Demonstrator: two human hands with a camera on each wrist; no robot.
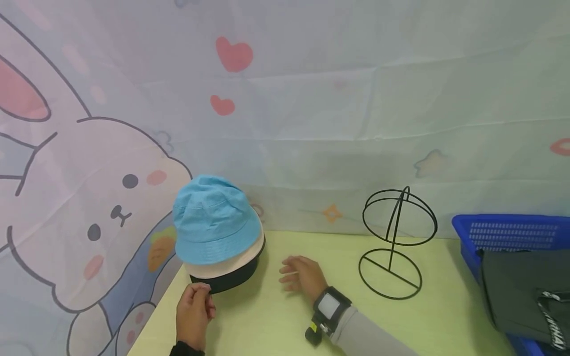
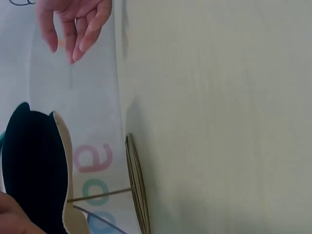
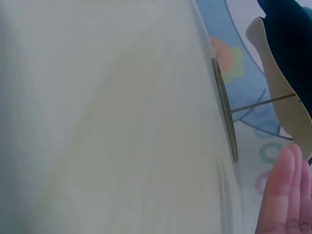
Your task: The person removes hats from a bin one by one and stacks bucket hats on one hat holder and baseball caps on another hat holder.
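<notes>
Three hats sit stacked on a stand at the table's left: a blue bucket hat (image 1: 213, 220) on top, a cream hat (image 1: 231, 262) under it, a black hat (image 1: 231, 281) lowest. My left hand (image 1: 202, 289) pinches the front brim of the black hat. The left wrist view shows the black hat (image 2: 34, 170), the cream brim (image 2: 64, 161) and the stand's thin base ring (image 2: 137, 190). My right hand (image 1: 290, 277) rests open on the table just right of the stack, touching no hat. Its fingertips (image 3: 285, 195) show in the right wrist view below the cream brim (image 3: 275, 78).
An empty black wire hat stand (image 1: 394, 242) is on the yellow-green table (image 1: 276, 326) to the right of my right hand. A blue basket (image 1: 512, 232) at the far right holds a dark garment (image 1: 521, 291). A cartoon-print cloth backdrop (image 1: 311, 123) hangs behind the table.
</notes>
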